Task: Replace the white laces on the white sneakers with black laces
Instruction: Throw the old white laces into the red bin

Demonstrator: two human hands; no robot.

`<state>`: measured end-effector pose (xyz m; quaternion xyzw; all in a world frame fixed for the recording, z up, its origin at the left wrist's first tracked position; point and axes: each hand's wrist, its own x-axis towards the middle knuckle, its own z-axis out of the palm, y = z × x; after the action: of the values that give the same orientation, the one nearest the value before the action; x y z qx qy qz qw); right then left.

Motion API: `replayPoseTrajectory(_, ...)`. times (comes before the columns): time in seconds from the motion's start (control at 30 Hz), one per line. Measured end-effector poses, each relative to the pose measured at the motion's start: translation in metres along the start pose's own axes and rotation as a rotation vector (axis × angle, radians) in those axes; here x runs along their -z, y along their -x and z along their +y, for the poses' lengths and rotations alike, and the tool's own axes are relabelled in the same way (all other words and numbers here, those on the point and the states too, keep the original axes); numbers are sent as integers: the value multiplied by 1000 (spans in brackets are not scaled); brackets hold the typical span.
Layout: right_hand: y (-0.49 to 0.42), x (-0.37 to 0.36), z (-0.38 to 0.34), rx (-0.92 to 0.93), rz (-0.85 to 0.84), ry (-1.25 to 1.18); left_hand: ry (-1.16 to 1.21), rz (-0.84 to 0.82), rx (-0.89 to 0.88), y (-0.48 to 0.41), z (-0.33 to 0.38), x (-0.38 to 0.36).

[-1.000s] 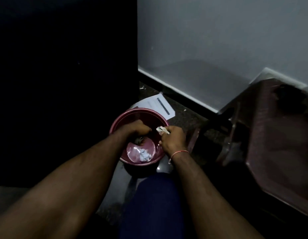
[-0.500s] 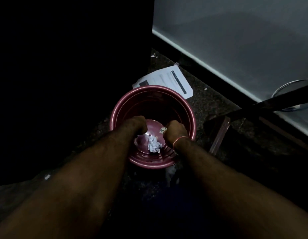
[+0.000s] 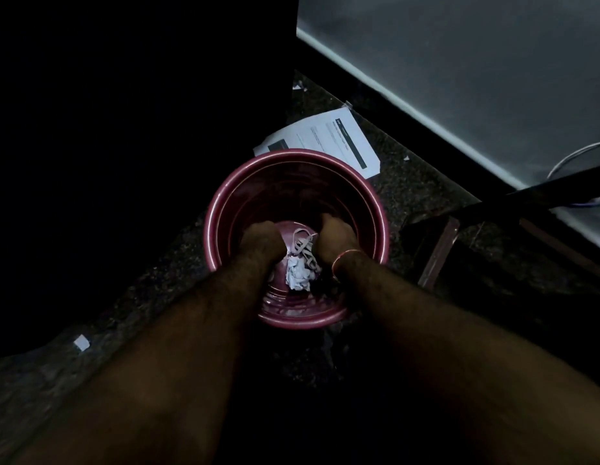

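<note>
Both my hands reach deep into a maroon plastic bin (image 3: 221, 209) on the dark floor. The bundle of white laces (image 3: 303, 245) lies loosely on the bin's bottom between the hands, next to a crumpled white paper (image 3: 297, 275). My left hand (image 3: 260, 241) is to the left of the laces, its back facing me. My right hand (image 3: 335, 239), with a thin red band at the wrist, sits right beside the laces' loops. The fingers of both hands point down and are hidden. No sneakers or black laces are in view.
A printed white sheet (image 3: 325, 139) lies on the floor behind the bin. A grey wall with a dark skirting (image 3: 459, 78) runs at the right. Dark wooden furniture legs (image 3: 439, 253) stand to the bin's right. Black shadow fills the left side.
Both hands have gone lower into the bin. The white laces, held up at the rim in my right hand a second ago, now lie spread on the bin's bottom.
</note>
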<state>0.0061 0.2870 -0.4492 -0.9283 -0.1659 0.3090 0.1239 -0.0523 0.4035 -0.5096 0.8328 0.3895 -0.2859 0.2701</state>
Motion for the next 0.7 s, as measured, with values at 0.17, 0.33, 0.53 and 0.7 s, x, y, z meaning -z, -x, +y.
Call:
replayPoseTrajectory(0.17, 17, 12, 3, -23, -4, -67, 15, 11, -29, 26, 16, 4)
replayPoseTrajectory(0.33, 54, 38, 1, -43, 51, -208, -1, 52, -78, 60, 41, 13)
replayPoseTrajectory(0.53, 105, 85, -9, -92, 155, -452, 68, 83, -176, 126, 91, 52)
replayPoseTrajectory(0.7, 175, 133, -19, -89, 249, -559, 230, 124, -178, 200, 111, 80)
